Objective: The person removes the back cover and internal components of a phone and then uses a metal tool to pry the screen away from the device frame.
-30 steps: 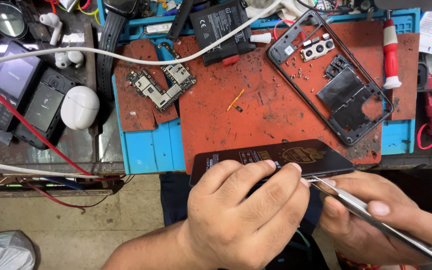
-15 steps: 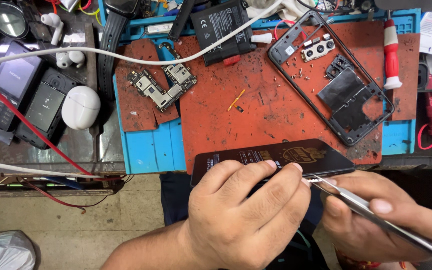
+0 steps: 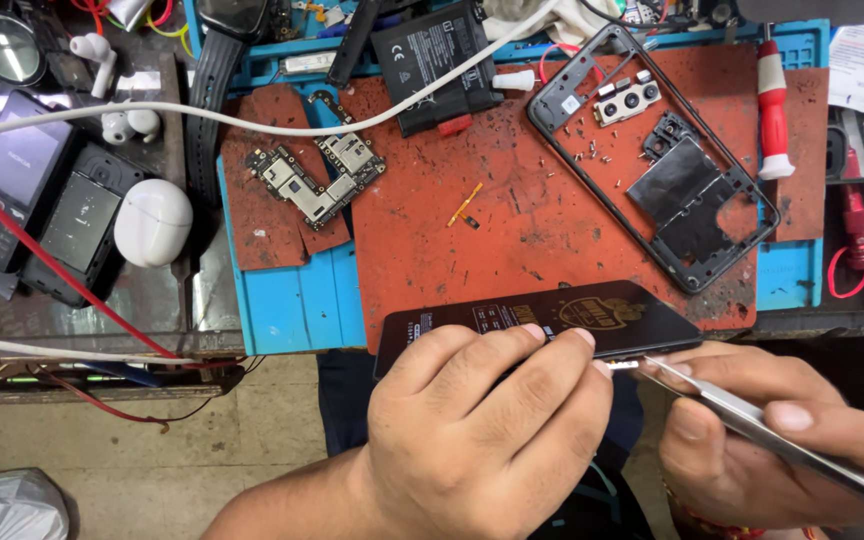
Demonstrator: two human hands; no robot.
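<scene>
- The person's left hand [image 3: 482, 430] curls its fingers closed over the near edge of a flat black phone screen panel [image 3: 552, 318], which sits at the front edge of the workbench, partly overhanging it.
- The right hand [image 3: 782, 440] pinches a slim silver metal tweezer [image 3: 752, 420] between thumb and fingers; its tip meets the panel's near right edge, just beside the left fingertips.
- The left hand covers much of the panel's near side, so the exact contact point is hidden.
- A worn red rubber work mat [image 3: 512, 230] lies over a blue plastic tray mat [image 3: 292, 310] under the panel.
- Toward the back right corner of the mat rests an empty black phone frame [image 3: 742, 200], with a red-and-white screwdriver [image 3: 774, 110] just beside it.
- Two green circuit boards [image 3: 317, 175] lie on the mat's left part, a black battery [image 3: 430, 60] near the back edge.
- A white cable [image 3: 202, 118] crosses the back of the bench.
- At the left edge lie a white earbud case [image 3: 152, 222] and two dark keypad phones [image 3: 42, 200].
</scene>
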